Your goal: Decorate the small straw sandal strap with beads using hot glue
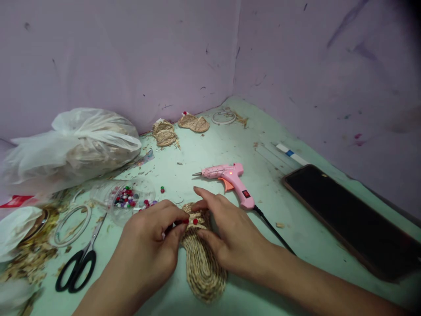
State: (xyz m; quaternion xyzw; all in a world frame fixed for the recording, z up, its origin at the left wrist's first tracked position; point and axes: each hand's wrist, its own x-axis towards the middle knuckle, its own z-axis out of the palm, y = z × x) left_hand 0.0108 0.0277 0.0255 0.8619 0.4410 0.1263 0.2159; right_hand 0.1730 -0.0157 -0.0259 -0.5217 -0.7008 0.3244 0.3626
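A small slipper-shaped piece point(205, 272) of coiled, braided straw lies on the table in front of me, its narrower end pointing away. My left hand point(154, 237) pinches a red bead point(186, 221) between thumb and index finger at the left side of its strap. Another red bead point(195, 221) sits on the middle of the strap. From the right, my right hand point(226, 228) grips the straw slipper, with fingers at its far end and thumb on the near side of the strap. My fingers partly hide the strap.
A pink glue gun point(230, 175) with an orange trigger lies beyond my right hand, its black cord point(274, 228) running right. A phone point(348, 219) is at the right. Leftward are black-handled scissors point(79, 265), a tipped cup point(101, 195) of beads, tape rolls point(72, 226) and a plastic bag point(88, 145).
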